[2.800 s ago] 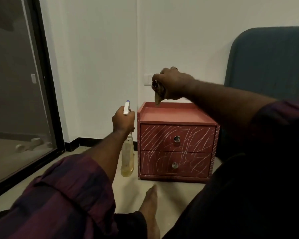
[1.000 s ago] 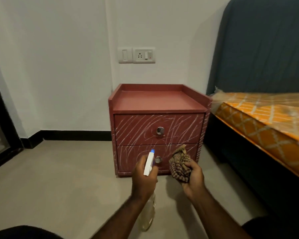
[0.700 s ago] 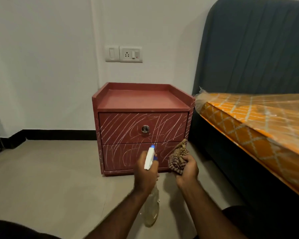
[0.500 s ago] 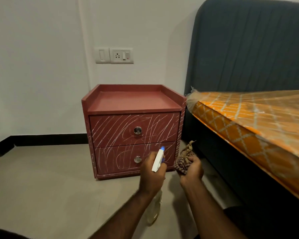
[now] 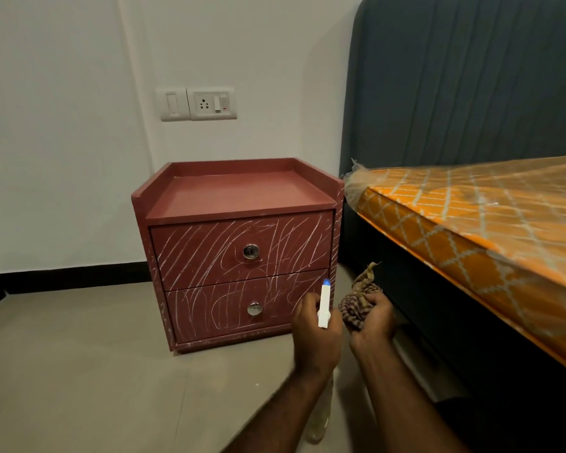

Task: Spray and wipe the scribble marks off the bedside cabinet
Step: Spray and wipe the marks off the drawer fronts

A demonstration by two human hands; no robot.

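Step in hand: spray first. My call: aim nozzle square at drawer fronts, wet scribble marks [image 5: 209, 250] evenly, top drawer then lower, keep cloth clear of mist, then wipe firmly.

Bedside cabinet [image 5: 239, 194] on floor against wall, just beside bed [image 5: 471, 217]. Marks cover both drawer fronts, none wiped yet.

My left hand [image 5: 314, 335] wrapped round spray bottle [image 5: 324, 304] neck, nozzle up, near lower drawer, not touching it.

My right hand [image 5: 373, 318] clenches bunched checked cloth [image 5: 356, 302], just beside bottle.
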